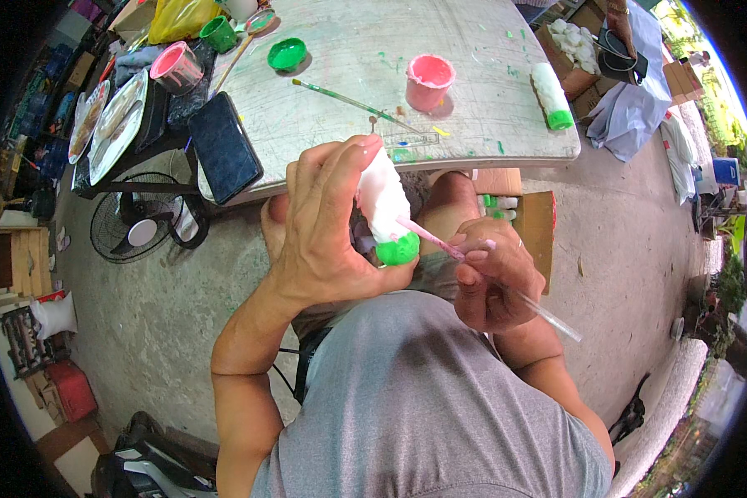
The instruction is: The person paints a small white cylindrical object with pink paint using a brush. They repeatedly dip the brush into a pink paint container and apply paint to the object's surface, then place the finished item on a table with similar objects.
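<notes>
My left hand is closed around a white molded piece with a bright green end, gripping it between thumb and fingers above my lap. In my right hand is a slim paintbrush with a clear handle. Its pink-stained tip touches the white surface just above the green end. A similar white piece with a green end lies on the table's right side. Beyond my hands stands a pink paint cup, and a second brush lies to its left.
On the worn white table are a green paint lid, another pink cup, a green cup and a dark phone at the edge. A fan stands lower left. Another person's hand shows at upper right, near a box of white pieces.
</notes>
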Available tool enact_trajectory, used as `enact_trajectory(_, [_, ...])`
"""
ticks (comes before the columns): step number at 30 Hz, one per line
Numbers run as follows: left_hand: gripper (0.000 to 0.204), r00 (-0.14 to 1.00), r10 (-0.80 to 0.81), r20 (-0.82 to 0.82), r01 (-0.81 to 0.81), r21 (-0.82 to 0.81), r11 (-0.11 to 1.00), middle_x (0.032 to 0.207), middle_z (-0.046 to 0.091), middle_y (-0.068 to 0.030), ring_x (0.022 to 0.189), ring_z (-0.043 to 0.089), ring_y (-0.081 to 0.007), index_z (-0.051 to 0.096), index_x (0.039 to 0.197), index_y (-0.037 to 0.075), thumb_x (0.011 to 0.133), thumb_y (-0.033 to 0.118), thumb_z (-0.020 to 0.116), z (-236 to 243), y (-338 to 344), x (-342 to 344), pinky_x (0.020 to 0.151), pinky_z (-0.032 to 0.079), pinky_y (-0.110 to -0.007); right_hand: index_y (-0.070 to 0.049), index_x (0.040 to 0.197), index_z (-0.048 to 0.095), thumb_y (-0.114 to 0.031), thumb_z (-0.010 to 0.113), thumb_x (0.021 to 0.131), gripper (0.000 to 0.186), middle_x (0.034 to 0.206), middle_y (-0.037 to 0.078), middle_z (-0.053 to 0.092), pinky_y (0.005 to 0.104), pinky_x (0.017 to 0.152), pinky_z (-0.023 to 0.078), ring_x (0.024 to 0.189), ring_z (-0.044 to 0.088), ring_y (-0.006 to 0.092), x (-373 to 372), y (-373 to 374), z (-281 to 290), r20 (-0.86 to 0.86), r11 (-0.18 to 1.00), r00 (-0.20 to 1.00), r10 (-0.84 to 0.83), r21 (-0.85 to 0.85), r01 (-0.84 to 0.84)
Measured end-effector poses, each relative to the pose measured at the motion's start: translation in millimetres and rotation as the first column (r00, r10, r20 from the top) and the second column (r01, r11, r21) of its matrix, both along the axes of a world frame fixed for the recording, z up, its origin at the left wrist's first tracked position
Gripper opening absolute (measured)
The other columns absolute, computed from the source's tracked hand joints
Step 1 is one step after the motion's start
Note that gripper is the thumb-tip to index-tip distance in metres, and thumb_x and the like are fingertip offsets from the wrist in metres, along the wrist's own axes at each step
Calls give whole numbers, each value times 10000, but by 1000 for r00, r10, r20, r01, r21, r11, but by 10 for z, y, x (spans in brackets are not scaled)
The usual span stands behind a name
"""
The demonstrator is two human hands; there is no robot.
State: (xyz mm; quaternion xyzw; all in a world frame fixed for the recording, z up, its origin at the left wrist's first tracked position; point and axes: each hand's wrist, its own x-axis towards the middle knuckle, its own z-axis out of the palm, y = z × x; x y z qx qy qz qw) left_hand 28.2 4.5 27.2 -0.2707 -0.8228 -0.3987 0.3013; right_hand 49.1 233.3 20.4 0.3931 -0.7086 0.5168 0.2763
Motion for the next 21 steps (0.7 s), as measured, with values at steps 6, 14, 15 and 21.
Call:
enact_trajectory(6, [1062, 1000, 2, -2, -2, -3, 1000, 1338, 608, -209, 1193, 568, -390, 424, 1511, -8, 571, 159, 891, -11, -3, -4, 1034, 427, -492, 10, 1212, 586, 103, 712, 850, 395, 1023, 172, 739, 434, 750, 610, 856, 730, 326, -12, -26, 32, -55, 996, 998, 14, 88, -9])
enact_trajectory(14, [1114, 1000, 2, 7, -1, -72, 997, 1361, 582, -231, 1232, 563, -372, 397, 1492, -42, 593, 283, 968, -19, -42, -2, 1059, 479, -478, 17, 1090, 542, 29, 628, 967, 151, 940, 181, 690, 480, 755, 577, 816, 696, 321, 48, -23, 64, 11, 997, 1000, 4, 76, -4])
enact_trajectory(15, [1116, 1000, 6, 4, -6, -80, 997, 1360, 582, -231, 1231, 565, -372, 398, 1492, -42, 594, 290, 972, -12, -44, 2, 1058, 480, -478, 15, 1088, 541, 36, 617, 965, 146, 938, 178, 689, 480, 756, 577, 812, 694, 318, 50, -3, 111, 24, 994, 1000, -7, 107, 4])
enact_trajectory(21, [1107, 1000, -2, 2, 3, -62, 998, 1348, 590, -220, 1207, 568, -377, 408, 1498, -30, 583, 269, 954, 3, -43, -6, 1045, 467, -482, 13, 1096, 608, 151, 611, 810, 317, 1030, 192, 727, 446, 785, 608, 872, 721, 351, 29, -6, 37, -6, 998, 1000, 20, 65, -19])
